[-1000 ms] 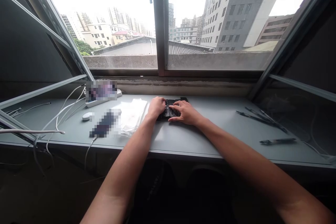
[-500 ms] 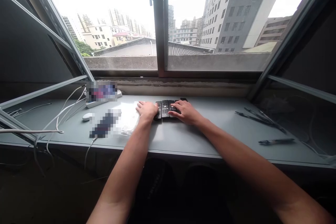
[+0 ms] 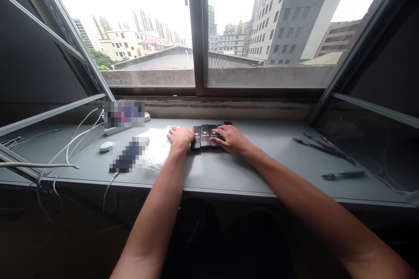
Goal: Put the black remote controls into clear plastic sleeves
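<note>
Several black remote controls [image 3: 205,136] lie side by side in a row on the grey desk. At the row's left end is my left hand [image 3: 180,137], its thumb by the edge of the outermost remote and its fingers stretched over a white plastic bag [image 3: 159,150]. My right hand [image 3: 231,138] rests over the right part of the row with fingers apart, covering some of the remotes. A further black piece [image 3: 228,123] pokes out behind that hand; what it is I cannot make out.
On the left are a blurred-out phone-like object [image 3: 129,157] with a white cable, a small white case [image 3: 106,146], a white power strip [image 3: 114,130] and loose cables [image 3: 70,146]. Pens [image 3: 343,175] and dark thin items [image 3: 322,146] lie right. Metal frame bars [image 3: 62,111] flank the desk.
My left hand has slid slightly left, so more of the leftmost remote shows. The right hand stays over the row. The whole view has shifted a little.
</note>
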`<state>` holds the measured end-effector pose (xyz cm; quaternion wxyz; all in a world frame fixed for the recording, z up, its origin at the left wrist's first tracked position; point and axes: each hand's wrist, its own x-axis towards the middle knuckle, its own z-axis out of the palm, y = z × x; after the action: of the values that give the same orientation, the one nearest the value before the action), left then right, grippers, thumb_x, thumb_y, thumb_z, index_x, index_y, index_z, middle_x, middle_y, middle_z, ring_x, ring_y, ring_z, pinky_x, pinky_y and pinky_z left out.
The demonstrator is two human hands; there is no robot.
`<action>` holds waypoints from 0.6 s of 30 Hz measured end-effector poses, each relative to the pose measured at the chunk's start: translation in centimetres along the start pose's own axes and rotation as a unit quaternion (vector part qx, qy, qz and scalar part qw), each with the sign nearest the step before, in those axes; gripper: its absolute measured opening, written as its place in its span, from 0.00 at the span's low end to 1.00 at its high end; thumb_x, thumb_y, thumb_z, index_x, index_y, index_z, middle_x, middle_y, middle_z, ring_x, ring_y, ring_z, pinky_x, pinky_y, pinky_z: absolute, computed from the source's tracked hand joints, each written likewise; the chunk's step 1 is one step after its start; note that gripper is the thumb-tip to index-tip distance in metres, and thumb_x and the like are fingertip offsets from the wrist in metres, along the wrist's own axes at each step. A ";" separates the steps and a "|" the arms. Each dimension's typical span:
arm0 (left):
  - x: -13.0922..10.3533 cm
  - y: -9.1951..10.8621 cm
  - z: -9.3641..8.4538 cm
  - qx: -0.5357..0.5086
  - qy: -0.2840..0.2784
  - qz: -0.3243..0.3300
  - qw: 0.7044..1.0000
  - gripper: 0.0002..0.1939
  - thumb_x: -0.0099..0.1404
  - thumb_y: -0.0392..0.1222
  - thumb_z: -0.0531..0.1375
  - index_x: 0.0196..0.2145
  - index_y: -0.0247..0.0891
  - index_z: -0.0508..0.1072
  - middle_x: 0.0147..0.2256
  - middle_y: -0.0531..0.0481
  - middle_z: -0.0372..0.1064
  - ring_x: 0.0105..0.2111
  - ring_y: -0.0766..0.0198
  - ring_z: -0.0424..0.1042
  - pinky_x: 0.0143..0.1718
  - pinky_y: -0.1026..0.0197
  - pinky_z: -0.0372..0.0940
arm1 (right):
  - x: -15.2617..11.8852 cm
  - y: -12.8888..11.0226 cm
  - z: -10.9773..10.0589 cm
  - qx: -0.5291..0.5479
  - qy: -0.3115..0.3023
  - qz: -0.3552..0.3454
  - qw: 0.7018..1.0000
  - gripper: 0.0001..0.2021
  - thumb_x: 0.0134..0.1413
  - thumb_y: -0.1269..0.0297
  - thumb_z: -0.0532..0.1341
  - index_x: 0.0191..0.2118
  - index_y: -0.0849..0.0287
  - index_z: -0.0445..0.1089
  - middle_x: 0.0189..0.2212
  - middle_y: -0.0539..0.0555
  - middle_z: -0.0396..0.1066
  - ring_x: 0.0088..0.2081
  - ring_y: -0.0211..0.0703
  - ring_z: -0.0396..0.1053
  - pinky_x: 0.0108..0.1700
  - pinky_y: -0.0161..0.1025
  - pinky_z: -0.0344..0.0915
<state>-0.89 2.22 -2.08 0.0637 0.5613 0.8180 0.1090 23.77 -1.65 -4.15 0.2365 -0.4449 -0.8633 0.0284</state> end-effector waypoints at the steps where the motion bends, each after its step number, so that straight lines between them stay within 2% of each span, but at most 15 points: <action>1: 0.0 0.0 0.0 0.001 0.000 0.000 1.000 0.37 0.76 0.63 0.51 0.61 0.27 0.80 0.69 0.16 0.62 0.68 0.28 0.62 0.66 0.36 0.57 | 0.0 0.1 0.1 -0.007 -0.004 0.000 1.000 0.37 0.76 0.32 0.51 0.71 0.53 0.73 0.67 0.64 0.72 0.67 0.66 0.66 0.72 0.61 0.58; 5: -0.2 0.1 0.1 -0.019 0.008 0.000 1.000 0.36 0.75 0.61 0.54 0.60 0.24 0.80 0.66 0.14 0.65 0.69 0.26 0.62 0.68 0.33 0.56 | 0.0 0.3 0.2 -0.016 -0.021 0.005 1.000 0.40 0.76 0.31 0.48 0.73 0.56 0.71 0.70 0.65 0.69 0.70 0.68 0.64 0.74 0.62 0.55; 7: -0.4 0.0 0.0 -0.064 0.052 0.001 0.997 0.35 0.74 0.58 0.58 0.63 0.24 0.76 0.66 0.15 0.66 0.70 0.25 0.60 0.69 0.29 0.55 | 0.0 0.4 0.2 -0.009 -0.022 0.007 1.000 0.40 0.76 0.31 0.47 0.73 0.56 0.71 0.69 0.65 0.70 0.70 0.67 0.64 0.74 0.61 0.55; 8: -0.5 0.1 -0.2 -0.102 0.094 0.012 0.990 0.36 0.73 0.56 0.60 0.67 0.24 0.73 0.68 0.15 0.63 0.72 0.26 0.58 0.70 0.27 0.54 | 0.0 0.3 0.2 -0.006 -0.020 0.007 1.000 0.40 0.76 0.31 0.47 0.72 0.56 0.72 0.69 0.65 0.70 0.70 0.66 0.64 0.74 0.61 0.56; 10: -0.8 0.2 -0.7 -0.206 0.210 0.072 0.953 0.40 0.73 0.52 0.62 0.74 0.27 0.63 0.75 0.20 0.53 0.76 0.29 0.50 0.73 0.26 0.51 | 0.0 0.3 0.2 -0.003 -0.011 0.009 1.000 0.39 0.76 0.31 0.47 0.71 0.54 0.72 0.68 0.64 0.71 0.69 0.66 0.65 0.73 0.61 0.56; 12: -1.0 0.7 -1.3 -0.322 0.306 0.169 0.880 0.41 0.75 0.48 0.60 0.79 0.34 0.54 0.80 0.30 0.42 0.80 0.37 0.43 0.77 0.32 0.48 | 0.1 0.3 0.2 -0.002 0.014 0.017 1.000 0.37 0.76 0.32 0.48 0.70 0.54 0.73 0.66 0.64 0.73 0.68 0.65 0.66 0.73 0.62 0.55; 13: -1.1 1.0 -1.5 -0.378 0.324 0.216 0.840 0.41 0.76 0.46 0.59 0.80 0.38 0.51 0.81 0.35 0.39 0.80 0.40 0.43 0.78 0.35 0.49 | 0.1 0.3 0.1 0.001 0.032 0.022 0.999 0.36 0.77 0.34 0.48 0.69 0.55 0.73 0.65 0.65 0.74 0.68 0.66 0.66 0.73 0.63 0.55; 14: -1.3 1.4 -1.7 -0.433 0.321 0.252 0.804 0.41 0.77 0.45 0.59 0.81 0.41 0.50 0.81 0.38 0.39 0.80 0.43 0.46 0.77 0.39 0.53 | 0.2 0.3 0.1 0.010 0.054 0.026 0.998 0.35 0.77 0.35 0.49 0.69 0.56 0.73 0.64 0.65 0.74 0.68 0.66 0.66 0.73 0.63 0.56; 15: -1.4 1.8 -1.9 -0.490 0.294 0.274 0.773 0.41 0.78 0.44 0.59 0.81 0.45 0.48 0.81 0.39 0.42 0.78 0.44 0.52 0.76 0.41 0.58 | 0.3 0.2 0.1 0.025 0.078 0.027 0.996 0.34 0.78 0.36 0.51 0.70 0.57 0.72 0.64 0.66 0.74 0.68 0.66 0.66 0.73 0.62 0.56; 16: -1.6 2.2 -1.9 -0.550 0.247 0.283 0.746 0.41 0.78 0.43 0.60 0.82 0.48 0.48 0.80 0.39 0.47 0.76 0.45 0.59 0.73 0.41 0.63 | 0.3 0.1 0.0 0.048 0.104 0.026 0.993 0.34 0.77 0.37 0.53 0.71 0.58 0.70 0.64 0.66 0.74 0.68 0.66 0.66 0.73 0.62 0.58; 18: -2.0 3.0 -1.9 -0.667 0.117 0.264 0.686 0.44 0.76 0.41 0.64 0.81 0.52 0.49 0.73 0.39 0.63 0.69 0.48 0.71 0.68 0.43 0.70 | 0.5 -0.2 0.0 0.116 0.151 0.025 0.981 0.38 0.73 0.37 0.59 0.75 0.59 0.64 0.66 0.68 0.71 0.69 0.65 0.66 0.72 0.60 0.61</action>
<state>2.10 1.22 0.47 0.2940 0.5460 0.3480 0.7031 23.42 -1.40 -3.88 0.4130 -0.4352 -0.7973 0.0665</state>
